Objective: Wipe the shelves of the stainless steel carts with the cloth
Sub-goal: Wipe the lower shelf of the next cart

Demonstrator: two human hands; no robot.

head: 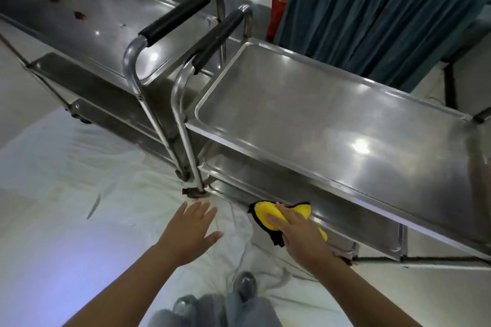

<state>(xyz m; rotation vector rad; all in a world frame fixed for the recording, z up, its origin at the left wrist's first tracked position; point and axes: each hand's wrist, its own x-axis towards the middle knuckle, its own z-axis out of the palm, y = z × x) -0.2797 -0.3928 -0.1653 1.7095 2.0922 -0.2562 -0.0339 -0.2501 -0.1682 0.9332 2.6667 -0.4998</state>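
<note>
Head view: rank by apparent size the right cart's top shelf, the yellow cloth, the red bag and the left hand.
1. top shelf
2. left hand
3. yellow cloth and red bag: look alike, and the bag is farther away, so unranked.

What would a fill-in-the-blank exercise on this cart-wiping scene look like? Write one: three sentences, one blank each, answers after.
1. The right hand presses a cloth whose main colour is ____.
2. The cloth lies on the ____ shelf of the nearer cart, not the top shelf.
3. The left hand, fingers spread, holds ____.

Missing words: yellow; lower; nothing
</note>
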